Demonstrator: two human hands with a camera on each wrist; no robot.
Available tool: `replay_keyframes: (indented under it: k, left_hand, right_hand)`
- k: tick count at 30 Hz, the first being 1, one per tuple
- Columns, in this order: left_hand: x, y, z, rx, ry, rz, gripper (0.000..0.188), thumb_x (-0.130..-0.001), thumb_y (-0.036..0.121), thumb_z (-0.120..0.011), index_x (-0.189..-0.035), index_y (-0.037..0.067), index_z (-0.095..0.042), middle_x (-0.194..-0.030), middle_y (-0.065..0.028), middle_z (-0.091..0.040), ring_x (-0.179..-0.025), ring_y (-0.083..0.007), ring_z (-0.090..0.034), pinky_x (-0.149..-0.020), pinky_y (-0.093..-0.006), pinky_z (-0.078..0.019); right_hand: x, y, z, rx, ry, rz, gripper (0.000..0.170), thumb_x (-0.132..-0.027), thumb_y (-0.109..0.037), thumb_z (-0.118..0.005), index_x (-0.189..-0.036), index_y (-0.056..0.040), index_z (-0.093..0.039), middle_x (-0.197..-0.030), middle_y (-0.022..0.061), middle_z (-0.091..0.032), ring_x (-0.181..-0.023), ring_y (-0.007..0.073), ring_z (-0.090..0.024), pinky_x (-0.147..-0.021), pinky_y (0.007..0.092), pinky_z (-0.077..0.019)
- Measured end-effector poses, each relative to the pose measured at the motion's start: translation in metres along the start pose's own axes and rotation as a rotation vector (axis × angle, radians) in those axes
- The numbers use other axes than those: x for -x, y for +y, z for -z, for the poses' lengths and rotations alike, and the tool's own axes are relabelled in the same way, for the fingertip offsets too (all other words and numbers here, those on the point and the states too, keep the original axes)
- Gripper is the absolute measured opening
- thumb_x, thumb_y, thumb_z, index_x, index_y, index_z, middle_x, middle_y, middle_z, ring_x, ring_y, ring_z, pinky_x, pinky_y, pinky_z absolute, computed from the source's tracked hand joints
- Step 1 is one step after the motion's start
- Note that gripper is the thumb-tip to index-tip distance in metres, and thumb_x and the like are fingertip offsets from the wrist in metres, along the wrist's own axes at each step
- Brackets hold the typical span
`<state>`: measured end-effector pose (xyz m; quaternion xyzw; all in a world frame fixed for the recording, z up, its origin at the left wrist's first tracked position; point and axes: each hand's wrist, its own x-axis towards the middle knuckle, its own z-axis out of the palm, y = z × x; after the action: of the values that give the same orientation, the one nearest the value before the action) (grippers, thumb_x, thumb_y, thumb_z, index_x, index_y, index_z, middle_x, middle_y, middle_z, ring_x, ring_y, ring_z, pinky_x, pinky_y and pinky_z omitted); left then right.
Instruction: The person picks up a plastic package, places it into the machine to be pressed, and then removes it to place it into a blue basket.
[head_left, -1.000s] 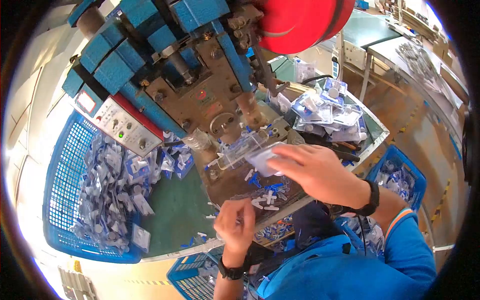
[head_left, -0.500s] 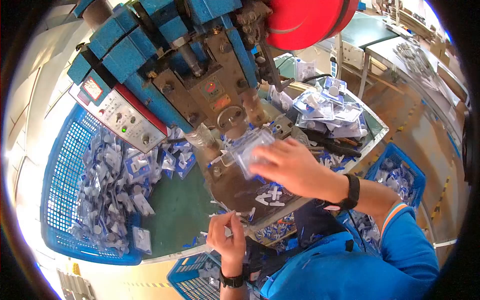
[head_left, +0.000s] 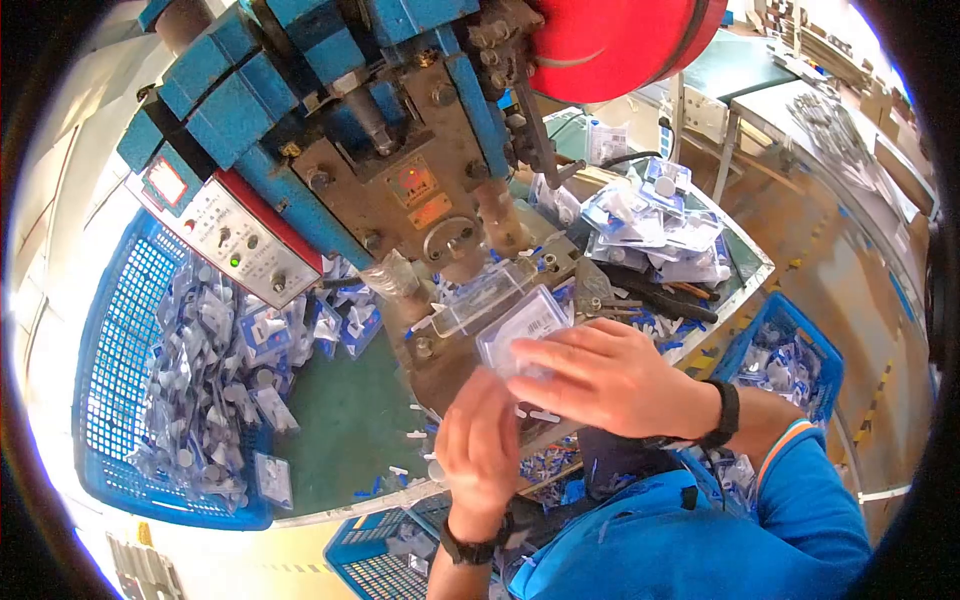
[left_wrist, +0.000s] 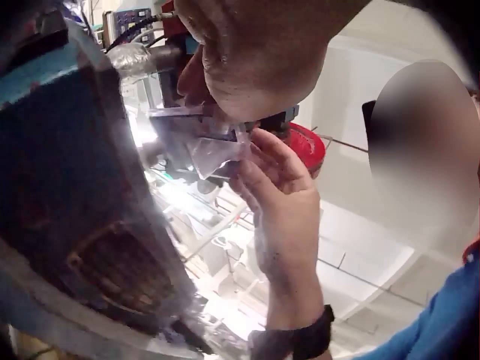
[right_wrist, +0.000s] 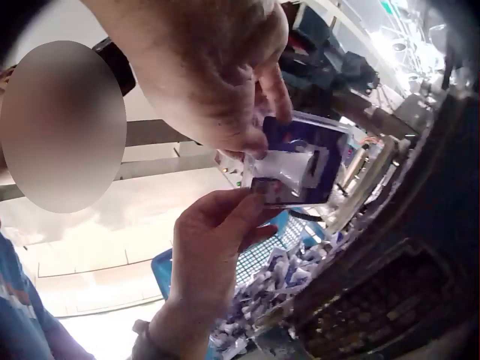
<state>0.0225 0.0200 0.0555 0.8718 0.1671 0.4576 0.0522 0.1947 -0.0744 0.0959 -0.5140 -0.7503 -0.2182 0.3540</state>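
A clear blister pack with a blue-edged card [head_left: 522, 330] is held between both hands in front of the press. My right hand [head_left: 610, 380] pinches its near right side, fingers across its face. My left hand [head_left: 480, 435] is at its lower left corner; in the right wrist view the left hand [right_wrist: 214, 247] pinches the pack's lower edge, and a white piece shows inside the pack [right_wrist: 326, 176]. Just beyond the pack, a clear fixture [head_left: 485, 298] lies on the press bed.
A blue press [head_left: 420, 180] with a red wheel [head_left: 610, 50] stands ahead. At left, a blue basket [head_left: 100, 400] holds many packs. More packs [head_left: 655, 220] are piled at right. Blue baskets [head_left: 835, 365] also stand low at right and below the table.
The left hand has moved up and right to the pack. The right hand has drawn the pack back from the fixture, turning it so its face shows.
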Motion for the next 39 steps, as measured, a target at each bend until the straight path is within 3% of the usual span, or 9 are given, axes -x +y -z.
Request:
replay_keyframes:
  k: [3,6,14,16,20,23,39]
  left_hand:
    - [-0.003,-0.023,-0.014,-0.088,0.049,-0.103,0.026,-0.078,-0.004,-0.072,-0.103,0.000,-0.063,-0.110,-0.0151,-0.066,-0.106,-0.0361,-0.066,-0.082,-0.0407,-0.0560]
    - [0.000,-0.034,-0.021,-0.085,-0.012,-0.103,0.026,-0.077,-0.005,-0.072,-0.100,0.001,-0.063,-0.110,-0.0147,-0.066,-0.107,-0.0369,-0.066,-0.082,-0.0412,-0.0558]
    - [-0.003,-0.031,-0.014,-0.068,-0.115,-0.044,0.025,-0.076,0.001,-0.074,-0.099,0.002,-0.065,-0.111,-0.0159,-0.067,-0.111,-0.0379,-0.064,-0.086,-0.0434,-0.0528]
    - [-0.007,-0.036,-0.019,-0.125,-0.137,-0.088,0.031,-0.074,0.002,-0.076,-0.103,0.001,-0.066,-0.111,-0.0155,-0.065,-0.111,-0.0395,-0.063,-0.085,-0.0437,-0.0535]
    - [-0.010,-0.037,-0.021,-0.064,-0.135,-0.011,0.028,-0.075,0.001,-0.075,-0.102,0.000,-0.068,-0.111,-0.0165,-0.065,-0.113,-0.0393,-0.062,-0.089,-0.0440,-0.0518]
    - [-0.011,-0.035,-0.022,-0.033,-0.134,0.049,0.022,-0.077,0.000,-0.072,-0.099,0.000,-0.069,-0.111,-0.0162,-0.066,-0.115,-0.0378,-0.061,-0.093,-0.0438,-0.0504]
    - [-0.013,-0.040,-0.024,-0.030,-0.154,0.075,0.027,-0.076,-0.001,-0.073,-0.103,0.001,-0.070,-0.112,-0.0140,-0.064,-0.116,-0.0377,-0.059,-0.095,-0.0436,-0.0493]
  right_hand:
    - [0.006,0.022,-0.019,-0.081,0.078,-0.039,0.029,-0.076,-0.008,-0.070,-0.105,-0.0038,-0.068,-0.118,0.0111,-0.065,-0.106,0.0282,-0.065,-0.087,0.0385,-0.0555]
    - [0.015,0.038,-0.029,0.006,0.096,-0.109,0.024,-0.079,-0.012,-0.066,-0.102,-0.0036,-0.066,-0.117,0.0107,-0.064,-0.106,0.0271,-0.064,-0.088,0.0373,-0.0544]
    - [0.029,0.040,-0.035,-0.115,-0.013,-0.146,0.020,-0.082,-0.009,-0.065,-0.100,0.0004,-0.065,-0.116,0.0138,-0.065,-0.105,0.0287,-0.065,-0.088,0.0367,-0.0554]
    - [0.031,0.047,-0.043,-0.091,-0.019,-0.142,0.023,-0.080,-0.008,-0.070,-0.101,-0.0004,-0.065,-0.118,0.0121,-0.065,-0.105,0.0279,-0.066,-0.088,0.0360,-0.0560]
    - [0.026,0.051,-0.044,-0.094,-0.034,-0.167,0.024,-0.079,-0.007,-0.072,-0.101,-0.0010,-0.066,-0.120,0.0105,-0.065,-0.106,0.0270,-0.066,-0.088,0.0350,-0.0562]
    - [0.025,0.053,-0.044,-0.116,-0.025,-0.154,0.017,-0.084,-0.009,-0.064,-0.099,-0.0004,-0.065,-0.117,0.0133,-0.065,-0.104,0.0277,-0.066,-0.086,0.0360,-0.0560]
    - [0.022,0.054,-0.045,-0.106,-0.073,-0.166,0.020,-0.084,-0.010,-0.063,-0.101,-0.0006,-0.066,-0.118,0.0125,-0.064,-0.107,0.0272,-0.064,-0.089,0.0360,-0.0544]
